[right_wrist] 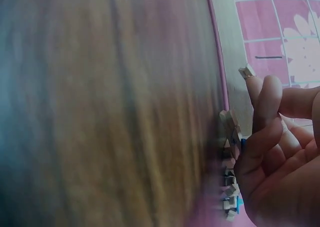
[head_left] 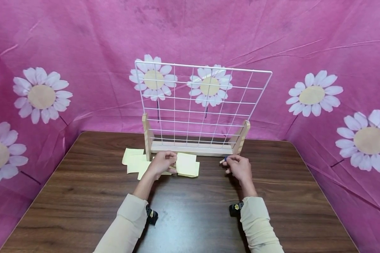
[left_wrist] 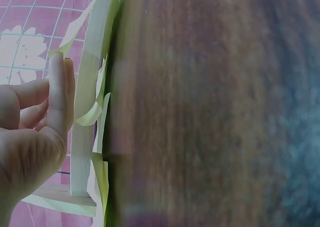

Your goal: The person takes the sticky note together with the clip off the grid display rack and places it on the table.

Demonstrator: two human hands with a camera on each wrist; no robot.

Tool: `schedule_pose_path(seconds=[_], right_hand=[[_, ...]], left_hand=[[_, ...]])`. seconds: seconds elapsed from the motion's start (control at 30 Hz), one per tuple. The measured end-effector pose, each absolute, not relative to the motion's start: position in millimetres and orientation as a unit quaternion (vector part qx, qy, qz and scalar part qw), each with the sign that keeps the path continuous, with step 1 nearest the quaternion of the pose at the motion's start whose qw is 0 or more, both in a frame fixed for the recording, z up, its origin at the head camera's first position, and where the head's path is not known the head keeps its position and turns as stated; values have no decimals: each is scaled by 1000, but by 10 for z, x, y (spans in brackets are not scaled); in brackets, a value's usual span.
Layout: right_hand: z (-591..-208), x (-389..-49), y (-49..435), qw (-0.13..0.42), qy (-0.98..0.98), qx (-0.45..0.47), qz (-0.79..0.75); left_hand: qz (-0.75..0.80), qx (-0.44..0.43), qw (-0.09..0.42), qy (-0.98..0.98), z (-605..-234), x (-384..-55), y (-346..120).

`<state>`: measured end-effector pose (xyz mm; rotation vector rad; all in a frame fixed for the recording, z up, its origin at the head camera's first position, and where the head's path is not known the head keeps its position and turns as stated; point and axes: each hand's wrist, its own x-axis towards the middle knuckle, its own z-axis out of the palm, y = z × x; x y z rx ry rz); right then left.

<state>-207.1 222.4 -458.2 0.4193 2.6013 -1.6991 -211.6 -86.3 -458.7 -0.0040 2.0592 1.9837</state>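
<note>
My left hand point(head_left: 162, 164) pinches a yellow sticky note point(head_left: 186, 162) by its left edge, in front of the grid stand. In the left wrist view the held note point(left_wrist: 77, 29) rises beyond the fingertips. More yellow sticky notes point(head_left: 134, 162) lie overlapping on the table, left of and partly under this hand. Across the table to the right, my right hand point(head_left: 240, 169) pinches a small wooden clothespin point(right_wrist: 246, 72) between thumb and fingers; its tip shows past them. Several other clothespins point(right_wrist: 231, 189) lie beside the right hand in the right wrist view; the hand hides them in the head view.
A white wire grid point(head_left: 202, 105) stands tilted in a wooden base point(head_left: 193, 149) at the back of the brown table point(head_left: 190, 218). Behind hangs a pink cloth point(head_left: 98, 52) printed with daisies. A dark wrist camera point(head_left: 152, 215) sits on the left wrist, another point(head_left: 235, 209) on the right.
</note>
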Motion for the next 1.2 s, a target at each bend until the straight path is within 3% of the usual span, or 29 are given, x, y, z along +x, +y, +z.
schedule_pose_path(seconds=[0.8, 1.2], right_hand=[[-4612, -2072, 2221, 40, 841, 119, -526], [-4633, -2125, 2228, 86, 844, 111, -517]], left_hand=[[625, -45, 134, 767, -4595, -2090, -877], [565, -29, 120, 816, -4573, -2106, -911]])
